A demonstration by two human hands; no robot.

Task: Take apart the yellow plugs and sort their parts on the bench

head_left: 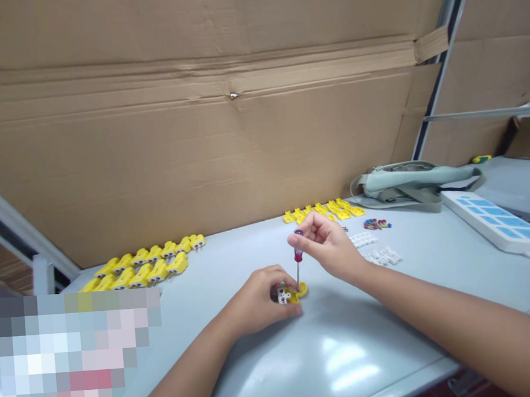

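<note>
My left hand (pixel 267 298) grips a yellow plug housing (pixel 302 289) low over the table, thumb and fingers on either side of it. A white insert (pixel 283 295) with holes sits in the housing near my palm. My right hand (pixel 325 242) pinches a screwdriver (pixel 298 253) by its dark red handle. The screwdriver stands nearly upright, and its tip meets the yellow housing beside my left fingertips. Whether a screw is under the tip is too small to tell.
Rows of assembled yellow plugs (pixel 142 264) lie at the left. Yellow housing parts (pixel 322 209), red and blue pieces (pixel 377 223) and white inserts (pixel 380 256) lie beyond my right hand. Further right are a green bag (pixel 413 182) and a white case (pixel 498 221). Cardboard (pixel 199 161) lines the back.
</note>
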